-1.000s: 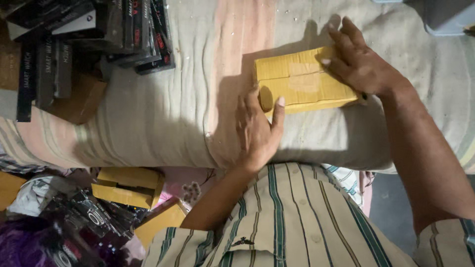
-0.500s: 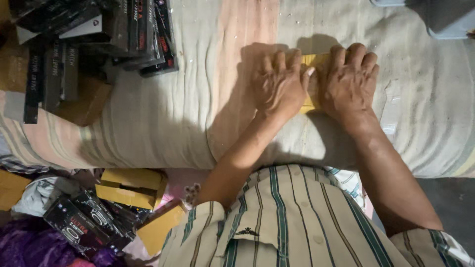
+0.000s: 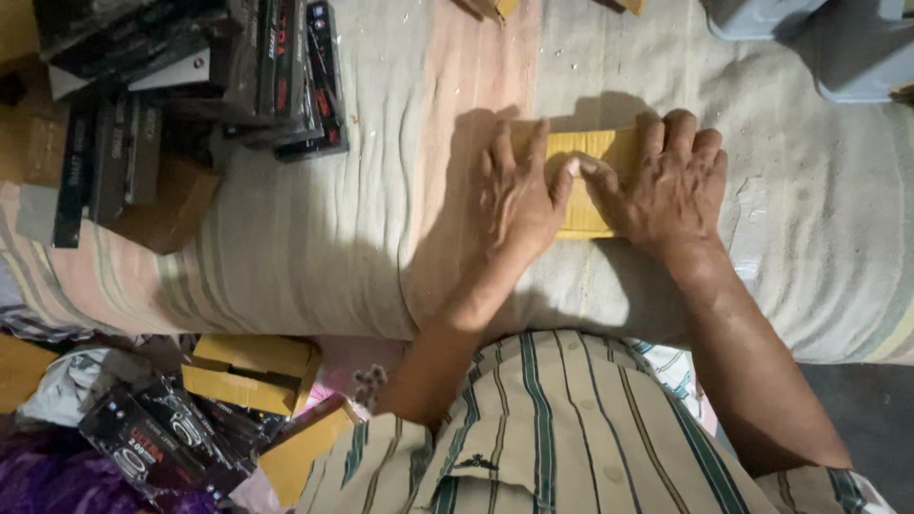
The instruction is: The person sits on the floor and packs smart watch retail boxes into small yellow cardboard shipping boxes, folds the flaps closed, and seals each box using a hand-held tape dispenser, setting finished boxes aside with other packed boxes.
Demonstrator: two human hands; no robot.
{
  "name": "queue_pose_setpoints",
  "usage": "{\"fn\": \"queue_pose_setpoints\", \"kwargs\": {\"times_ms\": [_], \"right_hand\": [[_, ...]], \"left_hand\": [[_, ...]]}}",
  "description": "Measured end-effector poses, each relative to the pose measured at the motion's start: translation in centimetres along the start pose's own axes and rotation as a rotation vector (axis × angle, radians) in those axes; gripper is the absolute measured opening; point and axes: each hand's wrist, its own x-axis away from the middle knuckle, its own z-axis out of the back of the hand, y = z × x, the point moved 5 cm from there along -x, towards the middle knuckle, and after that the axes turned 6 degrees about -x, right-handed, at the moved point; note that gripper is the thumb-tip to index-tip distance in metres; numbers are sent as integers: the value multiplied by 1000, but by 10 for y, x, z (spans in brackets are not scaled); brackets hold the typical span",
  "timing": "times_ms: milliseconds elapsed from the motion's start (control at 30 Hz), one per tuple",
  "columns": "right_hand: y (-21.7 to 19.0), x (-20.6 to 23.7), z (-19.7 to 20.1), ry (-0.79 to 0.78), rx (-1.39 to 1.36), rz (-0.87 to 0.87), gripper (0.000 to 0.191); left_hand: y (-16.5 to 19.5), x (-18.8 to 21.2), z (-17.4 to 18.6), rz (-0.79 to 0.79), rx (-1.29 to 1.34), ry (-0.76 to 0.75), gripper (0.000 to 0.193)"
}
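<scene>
Both hands are pressing flat on a yellow box that is lying on the striped cloth: the left hand and right hand are lying open, palms down, gripping nothing and covering most of it. Dark packets are piling up far left, well apart; more yellow boxes are sitting below the cloth's edge

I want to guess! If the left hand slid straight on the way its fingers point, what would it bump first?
Probably nothing soon: the left hand points up across the striped cloth, past the yellow box.
</scene>
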Motion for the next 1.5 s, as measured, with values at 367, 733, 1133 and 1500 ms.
{"fn": "queue_pose_setpoints", "kwargs": {"times_ms": [367,733,1133,1500], "right_hand": [[-16,15,23,9,-26,-66,66],[-20,11,28,-12,-74,-128,62],[20,19,15,-66,-315,-359,86],[24,27,57,180,-1151,-163,60]], "left_hand": [[23,4,1,-23,-95,50,63],[14,2,-11,-10,-15,-15,45],[-15,3,3,94,134,75,97],[-23,34,43,-194,1221,274,53]]}}
